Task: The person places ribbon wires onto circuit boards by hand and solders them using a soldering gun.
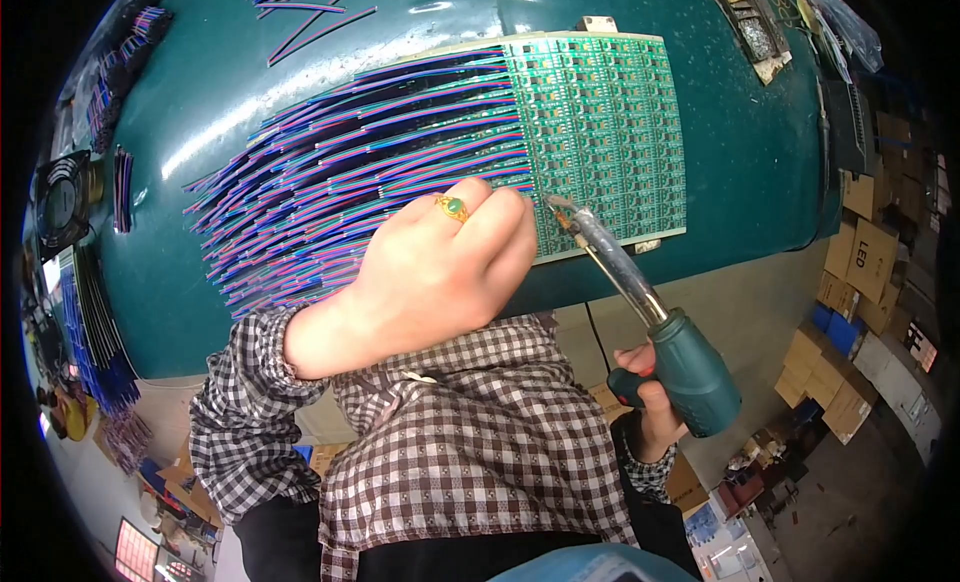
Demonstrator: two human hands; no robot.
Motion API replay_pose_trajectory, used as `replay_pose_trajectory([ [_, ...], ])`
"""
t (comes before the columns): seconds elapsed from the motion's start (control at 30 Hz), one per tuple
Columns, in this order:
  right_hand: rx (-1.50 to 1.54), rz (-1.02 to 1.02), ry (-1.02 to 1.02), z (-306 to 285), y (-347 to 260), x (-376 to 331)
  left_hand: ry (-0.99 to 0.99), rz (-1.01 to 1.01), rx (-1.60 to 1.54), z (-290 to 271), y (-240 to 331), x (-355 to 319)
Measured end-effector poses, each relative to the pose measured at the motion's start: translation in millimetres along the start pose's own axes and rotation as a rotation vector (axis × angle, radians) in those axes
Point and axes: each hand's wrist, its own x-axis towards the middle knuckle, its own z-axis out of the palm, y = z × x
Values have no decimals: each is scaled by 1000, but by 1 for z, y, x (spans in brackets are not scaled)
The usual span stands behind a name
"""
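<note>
My left hand (440, 267) is curled narrow, fingers pressing down on the coloured ribbon wires (350, 172) where they meet the left edge of the green circuit board panel (610, 132). My right hand (650, 402), near me, grips a soldering iron (640, 302) by its teal handle. Its tip touches the panel's near edge, just right of my left fingers, on the teal table (750, 182).

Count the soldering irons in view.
1. The soldering iron is in the right hand, tip at the lower edge of the green circuit panel, beside the left hand. Others may be hidden.
</note>
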Motion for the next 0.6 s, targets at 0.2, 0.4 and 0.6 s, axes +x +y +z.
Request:
replay_pose_trajectory([
  [0.2,-26,7,-25,-2,1,0,33,-10,-4,4,0,0],
  [0.4,-54,25,-26,-4,2,-2,21,-13,5,3,0,0],
  [0.6,-106,22,-35,-3,1,-1,17,-16,-4,4,0,0],
])
